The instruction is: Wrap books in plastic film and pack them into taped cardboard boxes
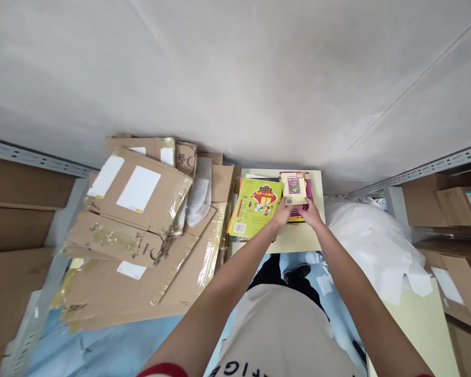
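A small cream-coloured book with a picture panel and a barcode on its cover lies over a purple-and-yellow book. At its lower left corner, my left hand closes on the edge. My right hand grips the lower right corner, its thumb on the cover. To the left, a green book with a red diamond title tops a stack of books, close to my left hand. All of these rest on a pale yellow table. The undersides of my fingers are hidden.
Flattened cardboard boxes are piled high to the left of the table. A white plastic bag bulges at the right. Metal shelves with cartons flank both sides, and a grey wall stands behind.
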### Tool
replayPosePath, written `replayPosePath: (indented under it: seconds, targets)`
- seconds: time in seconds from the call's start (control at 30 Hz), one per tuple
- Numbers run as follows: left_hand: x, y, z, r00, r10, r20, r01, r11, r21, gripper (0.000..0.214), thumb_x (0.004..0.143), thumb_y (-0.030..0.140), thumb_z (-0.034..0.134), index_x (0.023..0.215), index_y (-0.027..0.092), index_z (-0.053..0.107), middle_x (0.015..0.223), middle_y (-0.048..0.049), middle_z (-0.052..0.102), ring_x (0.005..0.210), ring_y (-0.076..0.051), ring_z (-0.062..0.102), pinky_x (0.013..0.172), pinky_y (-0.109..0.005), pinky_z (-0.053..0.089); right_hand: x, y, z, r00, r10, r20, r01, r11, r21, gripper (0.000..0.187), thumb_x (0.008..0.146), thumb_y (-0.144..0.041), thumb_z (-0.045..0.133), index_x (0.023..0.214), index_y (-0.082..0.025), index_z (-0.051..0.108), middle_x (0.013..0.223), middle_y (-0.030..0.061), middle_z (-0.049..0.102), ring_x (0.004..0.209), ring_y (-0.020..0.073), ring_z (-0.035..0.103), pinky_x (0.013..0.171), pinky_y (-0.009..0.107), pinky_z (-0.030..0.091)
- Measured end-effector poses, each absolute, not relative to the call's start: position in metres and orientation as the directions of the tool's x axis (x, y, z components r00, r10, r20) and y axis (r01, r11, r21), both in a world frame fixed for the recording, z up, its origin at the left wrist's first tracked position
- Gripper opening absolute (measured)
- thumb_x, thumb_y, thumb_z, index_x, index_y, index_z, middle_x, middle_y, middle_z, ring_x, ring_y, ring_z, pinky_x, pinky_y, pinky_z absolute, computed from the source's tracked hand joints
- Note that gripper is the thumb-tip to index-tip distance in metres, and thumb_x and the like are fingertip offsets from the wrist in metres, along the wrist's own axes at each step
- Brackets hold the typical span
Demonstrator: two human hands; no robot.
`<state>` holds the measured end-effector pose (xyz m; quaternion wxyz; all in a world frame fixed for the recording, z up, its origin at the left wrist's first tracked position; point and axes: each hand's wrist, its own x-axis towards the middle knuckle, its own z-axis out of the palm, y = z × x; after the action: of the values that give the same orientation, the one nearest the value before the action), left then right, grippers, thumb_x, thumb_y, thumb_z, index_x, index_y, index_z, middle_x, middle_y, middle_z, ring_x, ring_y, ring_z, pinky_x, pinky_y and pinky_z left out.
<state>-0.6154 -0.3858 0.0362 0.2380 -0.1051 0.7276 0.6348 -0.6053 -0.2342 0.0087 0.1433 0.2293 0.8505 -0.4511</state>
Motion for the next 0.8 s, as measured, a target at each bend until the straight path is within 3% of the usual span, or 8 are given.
replayPosePath:
  seconds: [0.17,0.3,0.4,0.5,0.63,0.8]
  targets:
    - [-0.601,-0.386,0.043,-0.85,0.205,-0.486,-0.439,0.235,0.867,0.068,0.077,0.021,0.059,0.144,0.019,0.044,0.143,-0.0116,0.056,0.132,-0.03,0.052,0.112,-0.041,0.038,-0.585,-0.234,0.005,-0.869,0.289,-0.401,0.494,0.531,-0.688,0.062,0.072,-0.029,0.067,0.132,-0.02,0.056,0.138,0.0099,0.061,0.129,0.0271,0.055,0.112,0.041,0.041]
    - [-0.578,-0.387,0.044,-0.852,0.24,-0.465,-0.369,0.353,0.86,0.072,0.073,0.02,0.065,0.142,0.019,0.044,0.146,-0.0133,0.052,0.141,-0.031,0.042,0.12,-0.043,0.026,-0.561,-0.229,0.002,-0.85,0.366,-0.378,0.521,0.491,-0.698,0.052,0.072,-0.03,0.065,0.123,-0.019,0.062,0.133,0.0117,0.064,0.127,0.0284,0.057,0.112,0.044,0.04]
    - [-0.562,-0.39,0.044,-0.846,0.271,-0.46,-0.347,0.374,0.86,0.071,0.073,0.021,0.066,0.141,0.018,0.046,0.146,-0.015,0.052,0.142,-0.032,0.04,0.122,-0.045,0.023,-0.545,-0.226,-0.001,-0.812,0.424,-0.402,0.544,0.295,-0.786,0.051,0.068,-0.029,0.065,0.118,-0.019,0.064,0.127,0.0108,0.067,0.123,0.029,0.059,0.11,0.047,0.042]
    - [-0.548,-0.396,0.045,-0.834,0.269,-0.482,-0.373,0.369,0.851,0.066,0.075,0.024,0.066,0.138,0.018,0.048,0.144,-0.0144,0.054,0.141,-0.033,0.041,0.119,-0.047,0.028,-0.531,-0.224,0.0,-0.778,0.431,-0.458,0.546,0.101,-0.832,0.053,0.065,-0.03,0.065,0.116,-0.017,0.065,0.116,0.0118,0.071,0.111,0.0287,0.066,0.098,0.046,0.052]
    - [-0.537,-0.403,0.046,-0.837,0.289,-0.464,-0.368,0.331,0.869,0.059,0.078,0.023,0.065,0.136,0.016,0.05,0.142,-0.0148,0.057,0.136,-0.03,0.049,0.115,-0.045,0.036,-0.518,-0.219,0.007,-0.777,0.414,-0.474,0.516,-0.012,-0.856,0.046,0.064,-0.031,0.064,0.108,-0.017,0.068,0.1,0.0091,0.074,0.096,0.0253,0.071,0.084,0.042,0.059]
    - [-0.539,-0.413,0.052,-0.857,0.281,-0.432,-0.314,0.379,0.87,0.051,0.079,0.023,0.066,0.128,0.014,0.054,0.133,-0.0181,0.062,0.128,-0.032,0.056,0.108,-0.049,0.042,-0.513,-0.21,0.027,-0.773,0.434,-0.462,0.464,-0.107,-0.879,0.036,0.064,-0.028,0.068,0.098,-0.018,0.071,0.094,0.0068,0.072,0.09,0.0232,0.071,0.084,0.043,0.061]
